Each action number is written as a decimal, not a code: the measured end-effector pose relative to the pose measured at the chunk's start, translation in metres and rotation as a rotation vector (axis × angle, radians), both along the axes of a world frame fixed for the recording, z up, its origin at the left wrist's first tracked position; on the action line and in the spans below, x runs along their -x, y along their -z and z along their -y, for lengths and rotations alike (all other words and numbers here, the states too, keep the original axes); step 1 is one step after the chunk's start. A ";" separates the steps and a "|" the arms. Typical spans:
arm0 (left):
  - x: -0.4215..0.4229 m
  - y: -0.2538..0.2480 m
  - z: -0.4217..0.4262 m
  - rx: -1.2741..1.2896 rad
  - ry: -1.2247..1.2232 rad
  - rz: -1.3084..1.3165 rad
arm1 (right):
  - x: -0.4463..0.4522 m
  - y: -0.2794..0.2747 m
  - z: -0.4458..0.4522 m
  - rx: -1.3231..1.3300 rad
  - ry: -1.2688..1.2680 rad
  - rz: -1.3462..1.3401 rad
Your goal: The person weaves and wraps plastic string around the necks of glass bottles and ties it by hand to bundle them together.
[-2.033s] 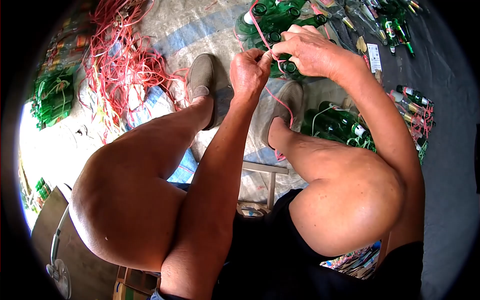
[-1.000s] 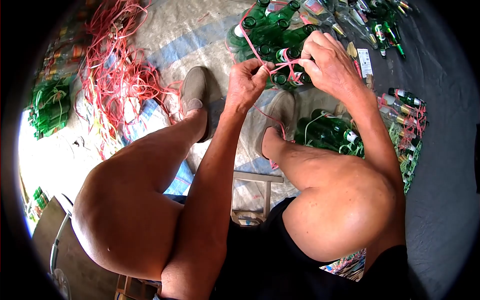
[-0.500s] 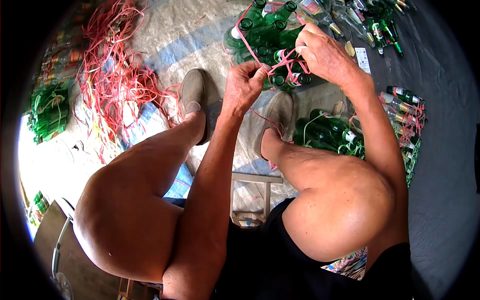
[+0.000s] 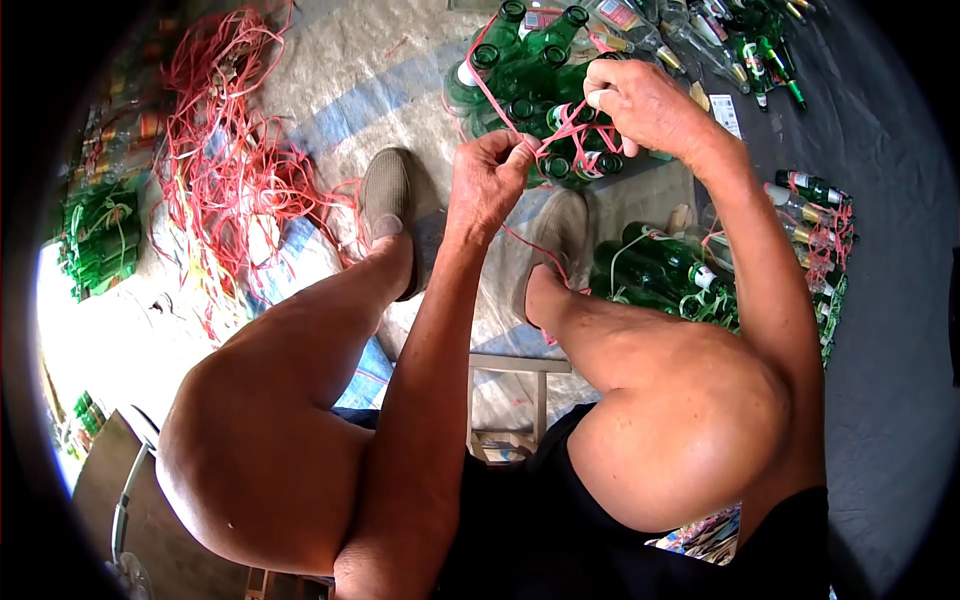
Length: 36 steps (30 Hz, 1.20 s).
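Note:
Several green glass bottles (image 4: 527, 78) stand grouped beyond my feet, with pink string (image 4: 492, 92) running around and across their necks. My left hand (image 4: 493, 178) pinches the string at the near left edge of the group, thumb against forefinger. Over the right side of the bottles, my right hand (image 4: 640, 108) is closed with its fingers curled on the string. Between the two hands the string crosses in loops over the nearest bottle necks. A loose length hangs from my left hand down toward my right shoe (image 4: 560, 235).
A heap of tangled pink string (image 4: 235, 160) lies at the left on the sheet (image 4: 330, 50). Tied green bottles (image 4: 655, 268) lie beside my right shin. More loose bottles (image 4: 765, 70) lie at the back right. Below is a wooden frame (image 4: 520, 365).
The string's loops between my hands have drawn in over the near bottle necks. My right hand has shifted away from my left hand, which keeps its pinch. The view has tilted slightly.

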State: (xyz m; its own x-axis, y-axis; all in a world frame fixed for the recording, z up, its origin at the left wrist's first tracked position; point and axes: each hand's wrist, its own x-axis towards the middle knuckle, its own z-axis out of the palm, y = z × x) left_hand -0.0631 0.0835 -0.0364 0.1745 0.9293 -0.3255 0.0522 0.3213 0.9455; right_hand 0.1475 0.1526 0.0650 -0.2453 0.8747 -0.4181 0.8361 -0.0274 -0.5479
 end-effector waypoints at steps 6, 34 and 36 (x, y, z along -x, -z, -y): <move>-0.002 0.004 -0.002 0.031 -0.012 0.061 | 0.004 -0.009 -0.005 0.054 0.003 0.051; 0.023 -0.012 -0.011 -0.064 0.022 -0.168 | 0.015 0.025 0.070 -0.564 0.172 0.008; 0.025 -0.022 -0.012 -0.081 0.042 -0.195 | 0.013 0.032 0.088 -0.525 0.173 0.008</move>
